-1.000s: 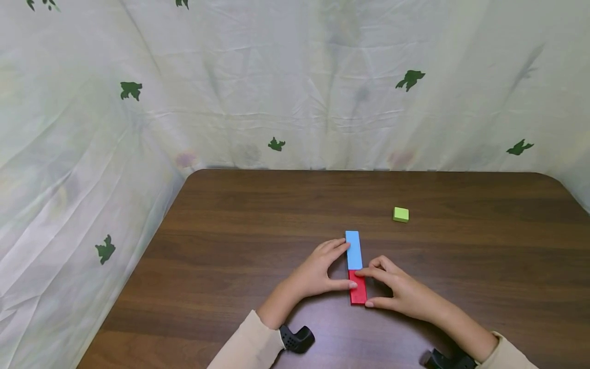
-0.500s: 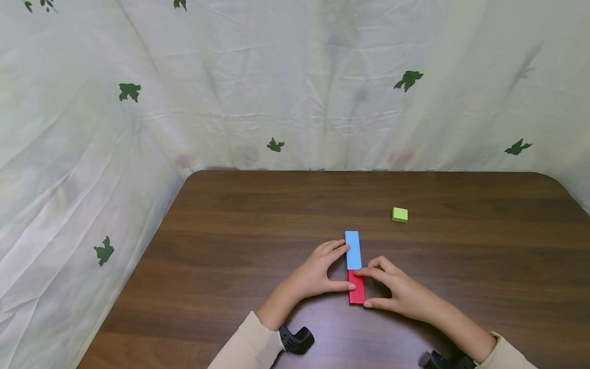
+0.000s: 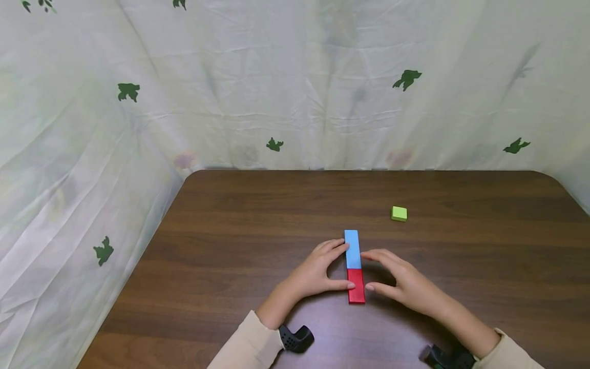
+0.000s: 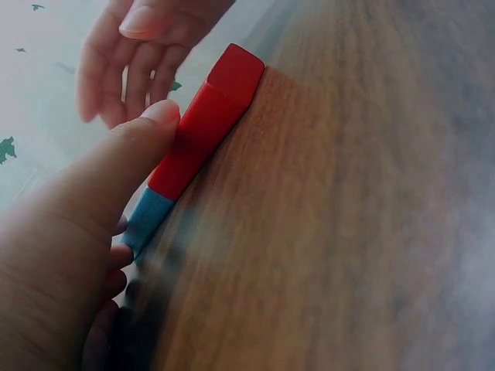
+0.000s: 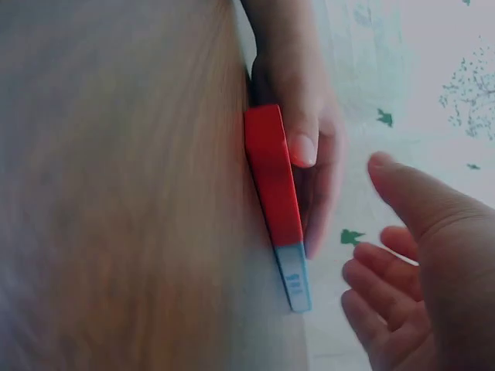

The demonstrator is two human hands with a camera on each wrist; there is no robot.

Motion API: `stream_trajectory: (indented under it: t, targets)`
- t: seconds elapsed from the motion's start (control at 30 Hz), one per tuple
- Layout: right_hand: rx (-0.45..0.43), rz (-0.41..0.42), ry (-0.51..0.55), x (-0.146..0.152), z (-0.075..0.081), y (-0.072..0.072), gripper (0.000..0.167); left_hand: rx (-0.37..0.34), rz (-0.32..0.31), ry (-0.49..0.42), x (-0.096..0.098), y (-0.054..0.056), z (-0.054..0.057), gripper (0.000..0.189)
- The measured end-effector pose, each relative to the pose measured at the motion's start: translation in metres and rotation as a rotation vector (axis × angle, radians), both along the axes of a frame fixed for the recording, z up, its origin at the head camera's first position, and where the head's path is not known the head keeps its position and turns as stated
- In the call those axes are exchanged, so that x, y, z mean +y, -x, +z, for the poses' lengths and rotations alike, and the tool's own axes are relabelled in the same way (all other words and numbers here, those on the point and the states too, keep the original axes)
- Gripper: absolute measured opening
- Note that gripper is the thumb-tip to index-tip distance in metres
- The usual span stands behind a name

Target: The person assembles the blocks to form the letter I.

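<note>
A blue block point(image 3: 353, 258) and a red block point(image 3: 357, 296) lie end to end in a straight line on the brown table, the red one nearer me. My left hand point(image 3: 315, 272) is at their left side. Its thumb rests on the red block and its extended fingertips touch the blue block's left edge. On the other side, my right hand point(image 3: 410, 284) has its thumb and fingers spread and holds nothing. In the right wrist view, its thumb point(image 5: 410, 189) is apart from the blocks. Some left fingers are partly hidden behind the thumb in the left wrist view.
A small lime-green block point(image 3: 399, 214) sits farther back on the wooden table point(image 3: 258, 215), right of the blue block. Behind the table hangs a pale curtain point(image 3: 221, 102) with green leaf-like shapes. Both wrists carry black devices.
My right hand has let go of the red block and shifted up and to the right. My left hand and the blocks stay in place.
</note>
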State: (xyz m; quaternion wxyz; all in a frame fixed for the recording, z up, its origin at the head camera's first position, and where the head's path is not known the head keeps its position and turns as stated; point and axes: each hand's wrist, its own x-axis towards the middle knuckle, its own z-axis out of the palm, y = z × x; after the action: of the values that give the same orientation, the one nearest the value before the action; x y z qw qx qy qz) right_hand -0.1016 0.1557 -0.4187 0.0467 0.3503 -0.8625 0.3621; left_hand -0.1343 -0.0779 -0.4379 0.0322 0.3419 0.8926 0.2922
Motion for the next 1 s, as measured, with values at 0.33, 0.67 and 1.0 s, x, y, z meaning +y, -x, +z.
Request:
stream_trajectory:
  t: [0.33, 0.67, 1.0]
  targets:
    - [0.146, -0.052, 0.071, 0.006, 0.017, 0.012, 0.06, -0.017, 0.005, 0.008, 0.0, 0.0, 0.002, 0.078]
    - [0.207, -0.152, 0.1, 0.016, 0.025, 0.035, 0.068, -0.027, 0.011, 0.007, 0.0, -0.001, 0.002, 0.079]
    - [0.235, -0.279, 0.107, 0.024, 0.024, 0.057, 0.068, -0.033, 0.013, 0.001, 0.0, -0.002, 0.005, 0.079]
